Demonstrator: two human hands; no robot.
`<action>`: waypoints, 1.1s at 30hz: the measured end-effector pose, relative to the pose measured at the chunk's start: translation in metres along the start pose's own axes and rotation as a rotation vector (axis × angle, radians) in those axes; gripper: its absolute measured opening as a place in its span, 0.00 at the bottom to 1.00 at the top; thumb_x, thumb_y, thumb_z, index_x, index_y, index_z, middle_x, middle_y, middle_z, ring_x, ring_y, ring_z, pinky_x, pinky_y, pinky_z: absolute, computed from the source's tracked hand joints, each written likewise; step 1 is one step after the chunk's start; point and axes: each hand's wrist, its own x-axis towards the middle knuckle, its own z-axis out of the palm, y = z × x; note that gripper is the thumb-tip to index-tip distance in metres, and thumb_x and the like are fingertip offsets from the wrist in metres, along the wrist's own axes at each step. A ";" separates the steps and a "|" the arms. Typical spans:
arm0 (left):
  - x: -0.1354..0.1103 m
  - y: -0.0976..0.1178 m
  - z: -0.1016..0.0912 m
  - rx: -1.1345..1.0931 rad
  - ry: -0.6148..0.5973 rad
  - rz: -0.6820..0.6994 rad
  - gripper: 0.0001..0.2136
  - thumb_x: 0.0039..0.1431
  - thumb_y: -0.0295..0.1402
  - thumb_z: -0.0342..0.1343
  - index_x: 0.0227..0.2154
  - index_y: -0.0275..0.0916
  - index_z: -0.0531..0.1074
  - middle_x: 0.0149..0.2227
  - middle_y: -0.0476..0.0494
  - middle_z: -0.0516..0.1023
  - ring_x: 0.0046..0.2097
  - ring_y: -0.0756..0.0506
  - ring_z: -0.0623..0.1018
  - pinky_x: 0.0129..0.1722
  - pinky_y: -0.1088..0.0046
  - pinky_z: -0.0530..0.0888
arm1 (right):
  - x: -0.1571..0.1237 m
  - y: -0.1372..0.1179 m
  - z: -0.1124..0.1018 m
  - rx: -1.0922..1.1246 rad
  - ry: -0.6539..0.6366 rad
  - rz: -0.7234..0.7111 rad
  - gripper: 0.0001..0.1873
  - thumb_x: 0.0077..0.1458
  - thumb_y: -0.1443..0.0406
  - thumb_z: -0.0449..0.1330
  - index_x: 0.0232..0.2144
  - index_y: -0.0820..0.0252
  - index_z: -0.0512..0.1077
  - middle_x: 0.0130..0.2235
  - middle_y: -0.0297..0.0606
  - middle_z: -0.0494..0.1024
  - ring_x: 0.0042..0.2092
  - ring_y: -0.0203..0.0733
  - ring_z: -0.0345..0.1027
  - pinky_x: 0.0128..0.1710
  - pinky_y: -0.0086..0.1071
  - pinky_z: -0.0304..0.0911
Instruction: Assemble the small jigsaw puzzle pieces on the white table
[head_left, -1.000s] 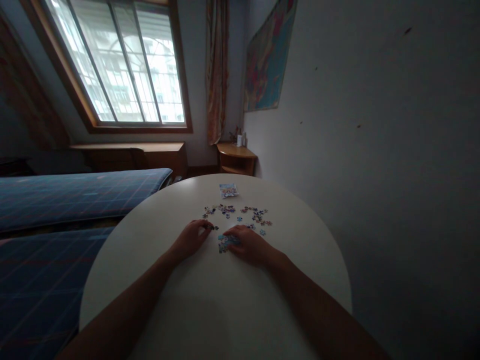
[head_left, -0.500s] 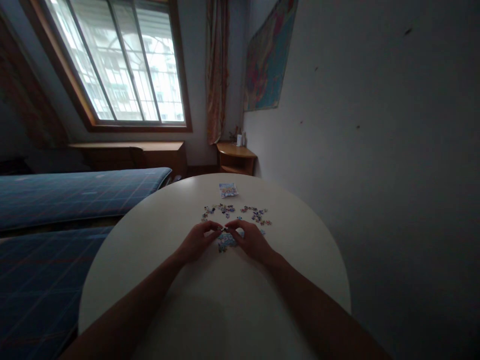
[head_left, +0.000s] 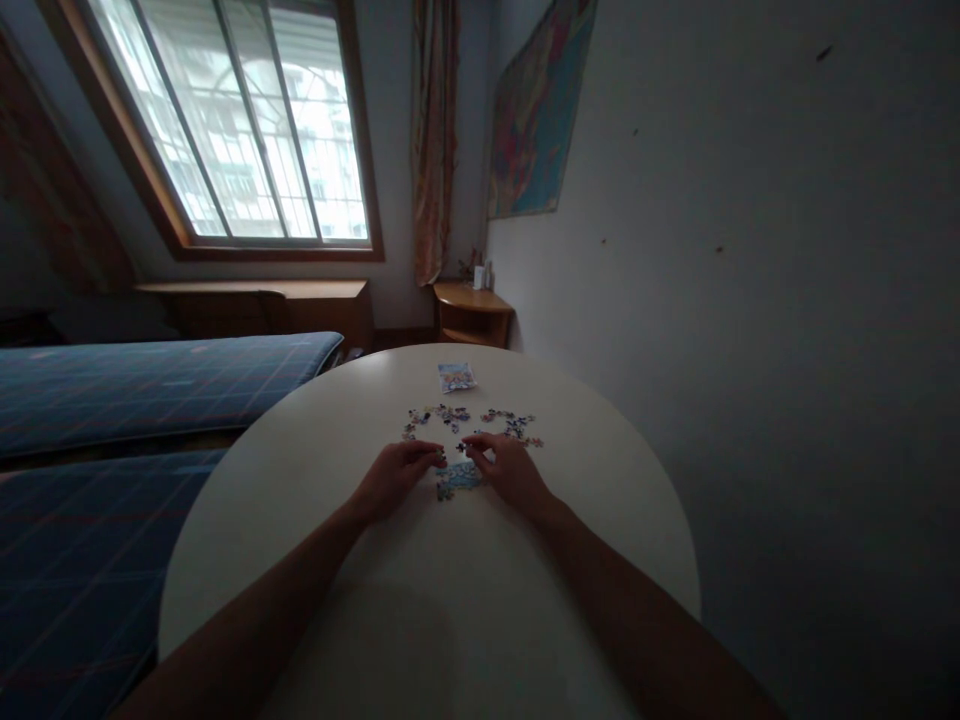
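My left hand (head_left: pixel 399 474) pinches a small jigsaw puzzle piece (head_left: pixel 441 456) at its fingertips, just over the top left corner of a joined puzzle section (head_left: pixel 459 475). That section is bluish and lies flat on the white round table (head_left: pixel 315 560). In my right hand (head_left: pixel 506 468), thumb and fingers close on another dark jigsaw piece (head_left: pixel 461 447), a short way to the right of the first. Part of the section's right side is hidden by this hand. Loose puzzle pieces (head_left: pixel 517 425) lie scattered beyond both hands.
A small picture packet (head_left: pixel 456 377) lies near the table's far edge. Left of the table stands a bed with a blue plaid mattress (head_left: pixel 172 385). A plain wall (head_left: pixel 750 350) runs along the right, and a wooden corner shelf (head_left: pixel 474 300) stands behind.
My hands, which were close together at the fingertips, have drawn slightly apart. A puzzle piece now shows in each hand, with a gap between them.
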 end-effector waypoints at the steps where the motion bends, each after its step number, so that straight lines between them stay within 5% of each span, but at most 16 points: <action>1: 0.000 0.000 0.000 -0.003 -0.002 -0.005 0.14 0.58 0.38 0.54 0.41 0.36 0.78 0.36 0.44 0.84 0.41 0.43 0.82 0.47 0.68 0.75 | 0.001 0.003 0.000 -0.024 0.000 0.013 0.12 0.58 0.63 0.59 0.44 0.55 0.78 0.39 0.38 0.83 0.43 0.45 0.75 0.49 0.40 0.64; 25: -0.001 0.000 0.003 0.010 -0.006 -0.002 0.09 0.58 0.36 0.55 0.33 0.39 0.79 0.34 0.45 0.83 0.37 0.45 0.81 0.42 0.69 0.76 | 0.007 0.026 0.004 -0.142 -0.029 0.030 0.13 0.58 0.64 0.60 0.45 0.60 0.78 0.43 0.44 0.81 0.49 0.47 0.69 0.54 0.42 0.58; 33: -0.001 -0.003 0.003 -0.007 -0.001 0.018 0.09 0.58 0.37 0.56 0.33 0.39 0.78 0.34 0.45 0.83 0.37 0.44 0.81 0.41 0.68 0.77 | 0.002 0.004 -0.003 0.001 -0.004 -0.029 0.13 0.58 0.61 0.60 0.44 0.57 0.78 0.42 0.40 0.81 0.48 0.45 0.70 0.52 0.41 0.60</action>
